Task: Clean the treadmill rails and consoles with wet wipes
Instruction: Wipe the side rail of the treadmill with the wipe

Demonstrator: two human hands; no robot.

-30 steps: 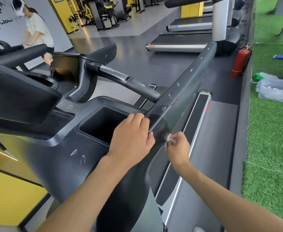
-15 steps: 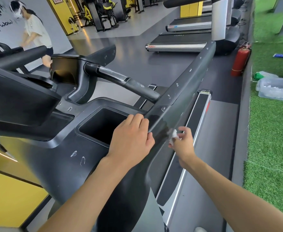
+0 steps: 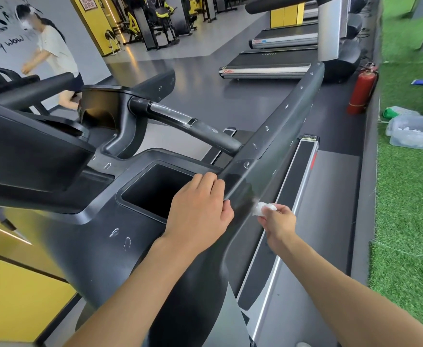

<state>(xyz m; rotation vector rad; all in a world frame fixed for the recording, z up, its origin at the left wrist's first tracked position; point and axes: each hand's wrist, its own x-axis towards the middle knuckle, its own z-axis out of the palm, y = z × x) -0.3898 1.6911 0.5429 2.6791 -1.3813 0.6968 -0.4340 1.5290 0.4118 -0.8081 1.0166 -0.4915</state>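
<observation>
The left hand (image 3: pixel 200 209) is sitting on top of the dark side rail (image 3: pixel 280 126) of the treadmill. Its fingers are bending over the inner edge of the rail, and its thumb is lying on the outer face, so the hand is holding the rail between them. How hard it is gripping is hard to tell from here. Just past its fingers, a deep square pocket (image 3: pixel 155 189) is sitting in the console (image 3: pixel 25 159).

The right hand (image 3: pixel 279 221) is reaching up from lower down, beside the rail's outer face. Its fingers are curling in and pinching a small white wet wipe (image 3: pixel 264 208), all scrunched up. The wipe is touching the shiny outer face of the rail, just to the right of the left thumb. The wipe's edge is looking a bit blurry where it is meeting the rail.

Little white marks are showing along the rail and on the console. A round handlebar (image 3: pixel 192 123) is running from the console to the rail.

A red fire extinguisher (image 3: pixel 360 88) is standing on the gray floor beyond the rail's far end. A clear plastic box (image 3: pixel 415 134) is sitting on the green grass mat (image 3: pixel 410 221) on the right. Another person (image 3: pixel 52 53) in a white shirt is bending over a machine at the far left.
</observation>
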